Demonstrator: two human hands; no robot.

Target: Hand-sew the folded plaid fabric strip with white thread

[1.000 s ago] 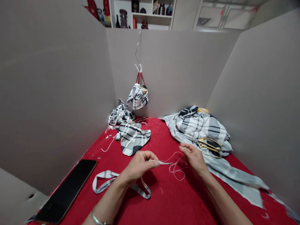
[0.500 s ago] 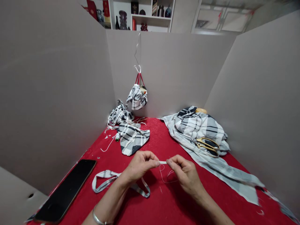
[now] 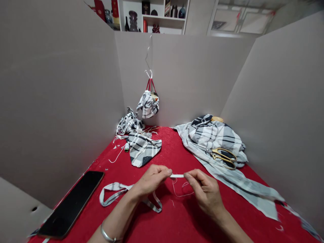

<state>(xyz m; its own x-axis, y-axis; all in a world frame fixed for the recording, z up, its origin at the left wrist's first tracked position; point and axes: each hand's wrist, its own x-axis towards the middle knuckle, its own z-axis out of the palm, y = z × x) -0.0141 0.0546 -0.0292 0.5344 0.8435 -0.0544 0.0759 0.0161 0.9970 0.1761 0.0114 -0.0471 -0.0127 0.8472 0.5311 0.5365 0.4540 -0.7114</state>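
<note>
A narrow white strip (image 3: 177, 176) is stretched between my two hands above the red cloth (image 3: 169, 148). My left hand (image 3: 153, 179) pinches its left end between thumb and fingers. At the other end, my right hand (image 3: 205, 190) has its fingertips closed on the strip. A thin pale thread (image 3: 180, 195) loops below the strip toward my right hand. Partly hidden under my left forearm lies a plaid fabric band (image 3: 110, 195) in loops.
A black phone (image 3: 72, 204) lies at the left. Yellow-handled scissors (image 3: 224, 157) rest on heaped plaid fabric (image 3: 215, 135) at the right. Plaid pieces (image 3: 143, 148) and a thread spool (image 3: 127, 147) sit back left. A plaid pouch (image 3: 149, 104) hangs at the back panel (image 3: 187, 77).
My right hand has shifted slightly right, and more of the white strip shows between my hands. My left hand has barely moved.
</note>
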